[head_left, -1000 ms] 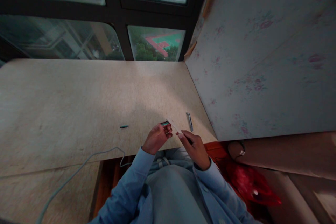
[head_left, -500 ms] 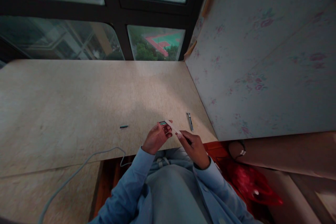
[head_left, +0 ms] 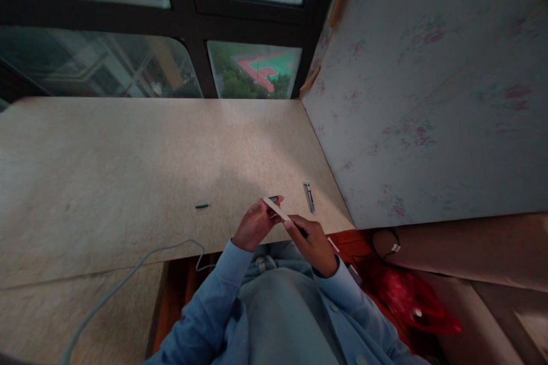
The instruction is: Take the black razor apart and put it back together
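My left hand (head_left: pixel 252 228) is closed at the fingertips on a small dark piece (head_left: pixel 273 198) with a greenish tint, too small to name. My right hand (head_left: pixel 314 244) grips a flat, pale stick (head_left: pixel 276 209) by its near end, thumb on top. The stick slants up to the left, its far end at the left fingers and crossing close to the dark piece; whether they touch I cannot tell. A T-shaped razor (head_left: pixel 310 198) lies on the table just beyond my right hand. Left of my hands lies a short dark bar (head_left: pixel 201 206).
The pale table (head_left: pixel 128 154) runs back to a dark-framed window (head_left: pixel 188 23). A flowered wall panel (head_left: pixel 411 97) borders it on the right. A grey cable (head_left: pixel 141 262) crosses the front left edge. A red plastic bag (head_left: pixel 411 299) sits low at the right.
The stick's far end has shifted left across the left fingertips, and my right hand has moved slightly left with it. The razor and dark bar stay put.
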A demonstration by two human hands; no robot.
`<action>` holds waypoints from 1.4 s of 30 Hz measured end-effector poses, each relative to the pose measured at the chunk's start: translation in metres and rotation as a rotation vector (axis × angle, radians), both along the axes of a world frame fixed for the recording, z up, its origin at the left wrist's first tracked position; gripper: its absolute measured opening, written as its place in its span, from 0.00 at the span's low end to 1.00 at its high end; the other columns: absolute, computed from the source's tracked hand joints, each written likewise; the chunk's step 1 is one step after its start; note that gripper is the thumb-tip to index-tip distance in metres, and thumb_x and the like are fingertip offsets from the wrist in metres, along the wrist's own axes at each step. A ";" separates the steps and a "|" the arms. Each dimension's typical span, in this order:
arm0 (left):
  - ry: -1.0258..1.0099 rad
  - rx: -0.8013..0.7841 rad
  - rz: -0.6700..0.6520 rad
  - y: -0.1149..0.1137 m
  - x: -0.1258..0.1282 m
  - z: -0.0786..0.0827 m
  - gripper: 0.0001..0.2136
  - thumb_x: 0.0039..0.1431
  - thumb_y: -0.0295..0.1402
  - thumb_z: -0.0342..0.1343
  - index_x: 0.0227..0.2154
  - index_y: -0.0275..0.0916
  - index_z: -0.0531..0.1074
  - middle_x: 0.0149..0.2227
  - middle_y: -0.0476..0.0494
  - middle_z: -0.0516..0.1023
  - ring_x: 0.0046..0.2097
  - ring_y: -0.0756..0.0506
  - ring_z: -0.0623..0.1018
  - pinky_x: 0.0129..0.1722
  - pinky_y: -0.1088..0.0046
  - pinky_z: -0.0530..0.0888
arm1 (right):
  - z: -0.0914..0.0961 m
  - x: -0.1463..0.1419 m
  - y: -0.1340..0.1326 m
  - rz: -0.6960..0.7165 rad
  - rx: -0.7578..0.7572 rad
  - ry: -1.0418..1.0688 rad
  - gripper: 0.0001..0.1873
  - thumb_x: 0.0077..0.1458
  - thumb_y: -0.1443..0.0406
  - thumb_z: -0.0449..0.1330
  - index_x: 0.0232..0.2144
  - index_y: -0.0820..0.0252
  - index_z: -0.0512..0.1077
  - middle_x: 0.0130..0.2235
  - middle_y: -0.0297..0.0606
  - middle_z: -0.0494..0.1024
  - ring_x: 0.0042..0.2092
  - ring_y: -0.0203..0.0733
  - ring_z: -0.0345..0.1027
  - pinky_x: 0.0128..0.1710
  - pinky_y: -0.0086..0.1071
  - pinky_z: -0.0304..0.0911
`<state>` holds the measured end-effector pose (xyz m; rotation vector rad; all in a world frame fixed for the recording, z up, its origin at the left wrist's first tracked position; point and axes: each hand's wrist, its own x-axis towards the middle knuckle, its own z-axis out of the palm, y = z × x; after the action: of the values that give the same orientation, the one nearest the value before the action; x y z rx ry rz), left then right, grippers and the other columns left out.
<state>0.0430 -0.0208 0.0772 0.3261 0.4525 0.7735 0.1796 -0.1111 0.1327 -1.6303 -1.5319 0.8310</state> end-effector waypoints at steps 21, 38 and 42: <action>-0.013 0.006 0.014 0.000 0.000 0.001 0.11 0.55 0.36 0.62 0.35 0.31 0.77 0.36 0.40 0.77 0.37 0.47 0.74 0.37 0.69 0.71 | 0.005 0.002 -0.001 -0.007 -0.007 -0.003 0.21 0.65 0.56 0.49 0.42 0.62 0.77 0.27 0.35 0.75 0.27 0.36 0.64 0.28 0.28 0.55; -0.037 -0.024 -0.014 -0.001 0.000 0.014 0.16 0.54 0.39 0.63 0.39 0.30 0.77 0.31 0.42 0.74 0.34 0.48 0.72 0.33 0.72 0.68 | 0.003 0.006 -0.008 -0.094 0.019 -0.005 0.19 0.65 0.56 0.51 0.42 0.62 0.77 0.28 0.36 0.76 0.28 0.37 0.67 0.28 0.28 0.58; 0.007 -0.027 0.016 -0.003 0.000 0.011 0.11 0.56 0.38 0.61 0.34 0.33 0.78 0.40 0.39 0.77 0.37 0.47 0.73 0.36 0.70 0.69 | 0.005 0.004 -0.008 -0.021 0.016 -0.015 0.19 0.65 0.57 0.50 0.43 0.61 0.77 0.28 0.35 0.76 0.28 0.36 0.67 0.28 0.28 0.57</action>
<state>0.0435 -0.0239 0.0882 0.3008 0.4722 0.7811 0.1832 -0.1193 0.1380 -1.6414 -1.5252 0.7953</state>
